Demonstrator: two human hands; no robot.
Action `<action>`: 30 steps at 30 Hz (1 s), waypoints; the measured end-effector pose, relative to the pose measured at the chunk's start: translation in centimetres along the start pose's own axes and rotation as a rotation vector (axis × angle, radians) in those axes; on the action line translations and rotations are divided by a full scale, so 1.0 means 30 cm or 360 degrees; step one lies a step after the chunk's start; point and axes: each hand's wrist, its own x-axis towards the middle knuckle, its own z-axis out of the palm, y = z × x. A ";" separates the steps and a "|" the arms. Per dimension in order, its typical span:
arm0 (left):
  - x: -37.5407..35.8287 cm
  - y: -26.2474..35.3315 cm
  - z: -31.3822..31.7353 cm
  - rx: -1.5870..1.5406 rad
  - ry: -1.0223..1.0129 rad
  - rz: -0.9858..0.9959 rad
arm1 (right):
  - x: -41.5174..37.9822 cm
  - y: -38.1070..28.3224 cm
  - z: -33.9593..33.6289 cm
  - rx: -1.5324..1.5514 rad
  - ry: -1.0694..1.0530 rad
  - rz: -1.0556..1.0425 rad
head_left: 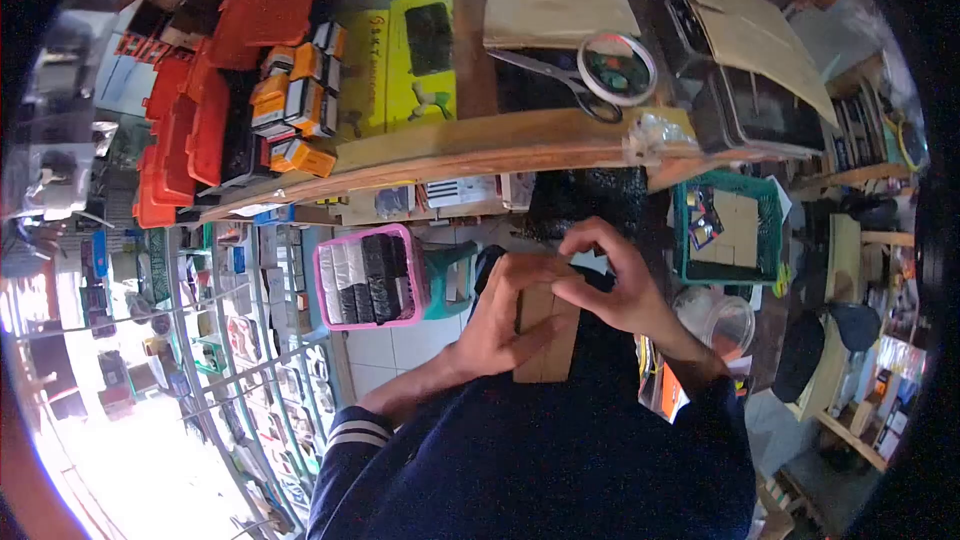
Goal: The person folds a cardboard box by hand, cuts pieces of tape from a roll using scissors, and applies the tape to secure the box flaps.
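Observation:
A small brown cardboard box (548,352) with a seam down its front is held close to my chest. My left hand (508,315) wraps around its left side, with the thumb across the front and the fingers bent over the top. At the box's upper right, my right hand (618,290) is curled, its thumb against the top edge and its index finger arched toward the left fingers. The top of the box is partly hidden by my fingers, so whether its flap is open cannot be seen.
A wooden counter (450,145) ahead carries scissors (560,75), a tape roll (617,70), orange-and-white small boxes (305,95) and red cases (185,140). Below are a pink basket (322,290) of wrapped packs and a green basket (683,230). Wire shelving (215,375) stands left.

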 end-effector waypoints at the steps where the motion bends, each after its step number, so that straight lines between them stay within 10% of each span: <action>1: -0.003 0.004 -0.006 0.0034 0.0035 0.0044 | -0.011 0.002 -0.003 0.0163 0.0108 0.0073; 8: -0.043 0.002 -0.028 0.0021 0.0122 -0.0082 | -0.085 0.263 -0.005 0.0629 -0.0011 0.0715; 13: -0.089 0.015 -0.077 0.0040 0.0123 -0.0145 | 0.184 0.232 0.146 -0.0131 -0.0083 0.0334; 18: -0.139 0.063 -0.139 0.0079 0.0276 -0.0179 | 0.486 0.299 0.295 -0.1158 0.0323 -0.0786; 24: -0.210 0.141 -0.196 0.0254 0.0449 -0.0256 | 0.640 0.369 0.433 -0.1324 0.0140 -0.0484; 27: -0.244 0.168 -0.218 0.0287 0.0563 -0.0313 | 0.797 0.854 0.491 -0.2233 0.0041 -0.0808; 30: -0.281 0.177 -0.238 0.0310 0.0643 -0.0357 | 0.927 0.660 0.458 -0.1809 0.0558 -0.0531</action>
